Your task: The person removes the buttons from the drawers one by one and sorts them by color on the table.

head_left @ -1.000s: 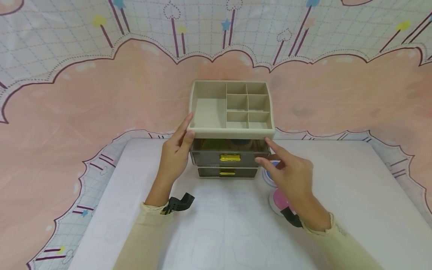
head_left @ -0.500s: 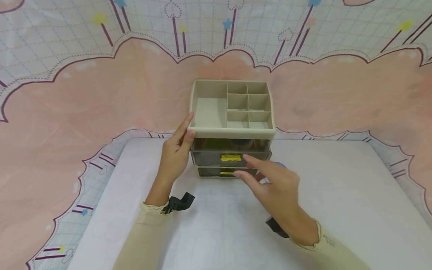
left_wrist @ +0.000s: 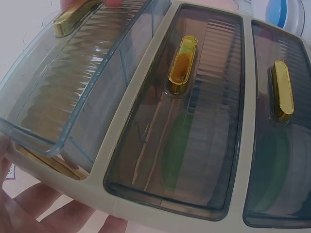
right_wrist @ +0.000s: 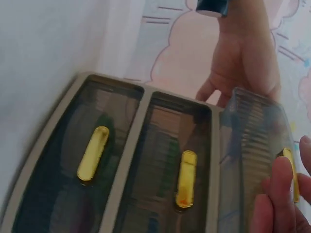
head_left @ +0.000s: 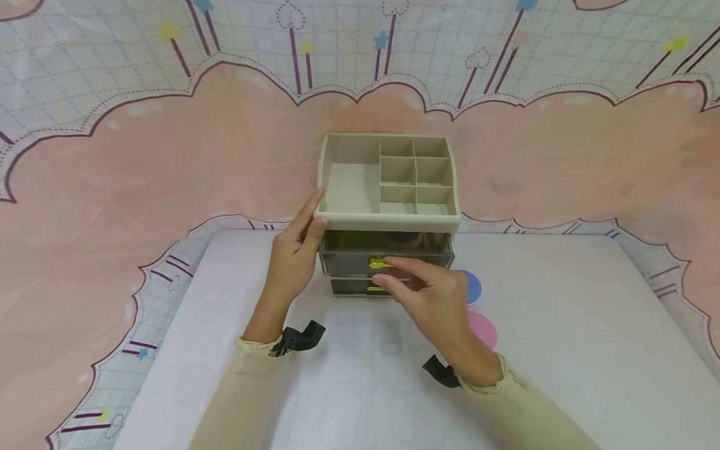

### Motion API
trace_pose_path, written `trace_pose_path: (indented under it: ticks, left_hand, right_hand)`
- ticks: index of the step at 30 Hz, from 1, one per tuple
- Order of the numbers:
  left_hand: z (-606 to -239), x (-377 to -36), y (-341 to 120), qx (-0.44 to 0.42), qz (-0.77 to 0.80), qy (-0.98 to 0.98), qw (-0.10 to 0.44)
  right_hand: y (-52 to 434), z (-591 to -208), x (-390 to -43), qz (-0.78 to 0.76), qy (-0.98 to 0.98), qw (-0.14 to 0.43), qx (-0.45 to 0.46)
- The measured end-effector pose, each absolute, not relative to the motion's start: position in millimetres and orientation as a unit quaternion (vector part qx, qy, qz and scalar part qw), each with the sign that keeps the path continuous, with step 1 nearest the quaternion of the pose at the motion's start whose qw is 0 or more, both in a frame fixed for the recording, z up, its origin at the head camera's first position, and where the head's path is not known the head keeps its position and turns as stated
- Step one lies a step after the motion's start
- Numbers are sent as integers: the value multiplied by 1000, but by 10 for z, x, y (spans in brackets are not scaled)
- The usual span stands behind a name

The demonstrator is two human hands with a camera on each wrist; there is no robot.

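A cream desktop organizer with dark translucent drawers stands at the back of the table. Its top drawer sticks partway out; in the left wrist view the lower two drawers are pushed in. My right hand pinches the gold handle of the top drawer between thumb and fingers. Flat along the organizer's left side rests my left hand, fingers extended and thumb by the front corner. Green shapes show dimly through the middle drawer front.
Open compartments divide the organizer's top. To its right are a round blue-lidded container and a pink-lidded one, partly behind my right hand. A patterned cloth hangs behind the white table.
My right hand has moved left from the organizer's right edge to the top drawer's handle and taken hold of it. My left hand and the drawer have stayed in place.
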State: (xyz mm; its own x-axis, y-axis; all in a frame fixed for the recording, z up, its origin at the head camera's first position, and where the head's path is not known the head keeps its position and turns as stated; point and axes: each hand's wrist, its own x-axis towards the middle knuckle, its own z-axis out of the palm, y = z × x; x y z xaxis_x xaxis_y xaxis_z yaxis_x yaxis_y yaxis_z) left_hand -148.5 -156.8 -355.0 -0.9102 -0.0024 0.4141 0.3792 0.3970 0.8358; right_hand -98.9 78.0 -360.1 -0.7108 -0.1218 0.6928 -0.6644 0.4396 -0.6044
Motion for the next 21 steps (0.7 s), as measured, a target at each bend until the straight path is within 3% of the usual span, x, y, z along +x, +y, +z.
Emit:
trace_pose_path:
  ticks: [15,21]
  left_hand:
    - [-3548,-1506,-1569,-114,-539,-816,178]
    - [-3542,-1500,-1565,-109,-552,-811,163]
  right_hand:
    - [666,-3660,-1133,500,-779,325,193]
    - [628,-3616,-1219,504,-789,310,167]
